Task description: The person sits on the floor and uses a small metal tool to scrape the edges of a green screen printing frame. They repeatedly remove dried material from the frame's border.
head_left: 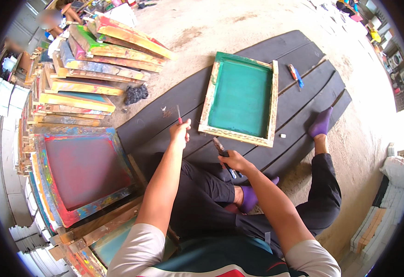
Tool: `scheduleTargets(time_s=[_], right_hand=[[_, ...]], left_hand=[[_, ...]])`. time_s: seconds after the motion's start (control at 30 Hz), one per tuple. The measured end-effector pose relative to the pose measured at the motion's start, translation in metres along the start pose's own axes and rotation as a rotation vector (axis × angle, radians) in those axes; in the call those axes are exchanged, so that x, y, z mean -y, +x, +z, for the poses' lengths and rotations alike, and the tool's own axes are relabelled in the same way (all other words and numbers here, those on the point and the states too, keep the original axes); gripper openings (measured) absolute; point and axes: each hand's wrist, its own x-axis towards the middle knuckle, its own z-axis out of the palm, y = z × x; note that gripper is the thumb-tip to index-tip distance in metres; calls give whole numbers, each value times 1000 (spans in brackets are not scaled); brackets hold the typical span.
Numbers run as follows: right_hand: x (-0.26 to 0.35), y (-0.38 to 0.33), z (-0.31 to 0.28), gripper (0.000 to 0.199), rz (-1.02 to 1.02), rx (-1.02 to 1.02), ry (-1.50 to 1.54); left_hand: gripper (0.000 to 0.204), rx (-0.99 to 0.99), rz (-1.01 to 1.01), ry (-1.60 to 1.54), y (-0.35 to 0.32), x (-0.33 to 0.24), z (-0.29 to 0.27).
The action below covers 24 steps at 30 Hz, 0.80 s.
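Note:
My left hand (179,135) is closed around a thin screwdriver (179,115) with a red handle, its metal shaft pointing up and away from me. In my right hand (235,161) is a pair of pliers (219,145); their dark jaws point forward and blue handle ends show below the fist. Just beyond both hands lies a wooden-framed printing screen (244,94) with green mesh, its frame (236,137) pale and worn, with green paint along the far edge. Neither hand touches this screen. A small white block (282,135) rests to its right.
Black boards or matting (299,51) lie under the screen. A red and blue hand tool (296,76) sits at the far right. Paint-stained frames (102,60) pile up on the left, near a red-grey screen (86,168) and a dark crumpled clump (136,94).

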Motion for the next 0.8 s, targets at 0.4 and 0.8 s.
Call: scheduleTargets(time_s=[0.4, 0.8], right_hand=[[-34, -37, -36, 34, 151, -86, 113], [-52, -63, -100, 41, 414, -105, 205]], left_hand=[[30, -401, 282, 83, 75, -11, -53], [23, 84, 425, 408, -46, 35, 47]])
